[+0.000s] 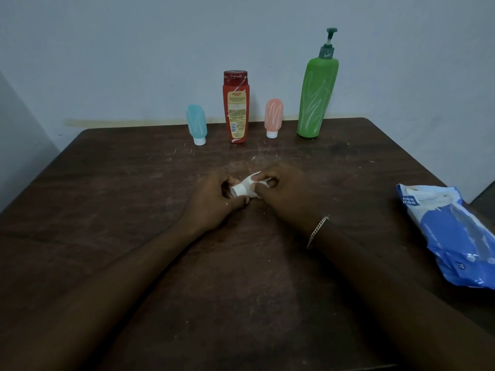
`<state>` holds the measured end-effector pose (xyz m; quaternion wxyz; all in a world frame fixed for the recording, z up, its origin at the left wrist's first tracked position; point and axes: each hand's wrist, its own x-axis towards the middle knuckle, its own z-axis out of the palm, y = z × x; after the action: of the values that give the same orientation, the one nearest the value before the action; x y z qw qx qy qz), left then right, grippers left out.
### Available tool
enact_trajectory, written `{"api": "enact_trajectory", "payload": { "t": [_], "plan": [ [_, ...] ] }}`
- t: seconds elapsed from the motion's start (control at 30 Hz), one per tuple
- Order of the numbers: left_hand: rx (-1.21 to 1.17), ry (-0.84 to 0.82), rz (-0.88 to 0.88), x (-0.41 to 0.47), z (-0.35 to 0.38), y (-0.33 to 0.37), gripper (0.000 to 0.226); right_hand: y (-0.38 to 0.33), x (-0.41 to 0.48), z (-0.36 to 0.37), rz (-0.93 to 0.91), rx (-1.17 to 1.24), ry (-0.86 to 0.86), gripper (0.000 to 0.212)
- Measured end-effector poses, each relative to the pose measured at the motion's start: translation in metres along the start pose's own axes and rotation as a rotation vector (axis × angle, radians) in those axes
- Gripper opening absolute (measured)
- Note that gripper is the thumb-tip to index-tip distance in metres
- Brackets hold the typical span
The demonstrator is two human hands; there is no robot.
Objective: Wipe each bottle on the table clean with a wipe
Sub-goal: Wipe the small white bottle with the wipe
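- Bottle (239, 190) lies level over mid-table (120, 223), between my 2 hands; long axis left-right, cap leftward.
- Left hand (214, 202): fingers pinch the cap end.
- Right hand (284, 191): fingers curl, pressing wipe (254, 179) round the body.

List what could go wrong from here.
1. The blue tube and pink tube stand on narrow caps; a reaching arm could topple them.
2. The small bottle, gripped by the left hand while the right hand pinches the wipe round it, could slip out.
3. The pack lies at the table's right edge; a nudge might drop it.
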<state>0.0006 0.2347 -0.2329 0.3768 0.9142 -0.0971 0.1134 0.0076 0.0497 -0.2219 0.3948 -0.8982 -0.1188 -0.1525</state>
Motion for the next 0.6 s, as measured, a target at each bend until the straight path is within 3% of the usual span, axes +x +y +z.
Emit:
{"api": "enact_trajectory", "payload": {
  "t": [0.3,0.5,0.6],
  "plan": [
    [0.003,-0.022,-0.024,0.001,0.001,0.001,0.034,0.013,0.009,-0.014,0.06,-0.019,0.08,0.016],
    [-0.033,-0.023,-0.022,0.0,0.001,0.001,0.036,-0.013,-0.001,0.003,-0.079,-0.038,-0.068,0.018],
    [-0.037,-0.034,-0.03,0.0,0.0,0.002,0.034,0.001,0.005,-0.002,-0.071,-0.026,0.04,0.016]
  ]
}}
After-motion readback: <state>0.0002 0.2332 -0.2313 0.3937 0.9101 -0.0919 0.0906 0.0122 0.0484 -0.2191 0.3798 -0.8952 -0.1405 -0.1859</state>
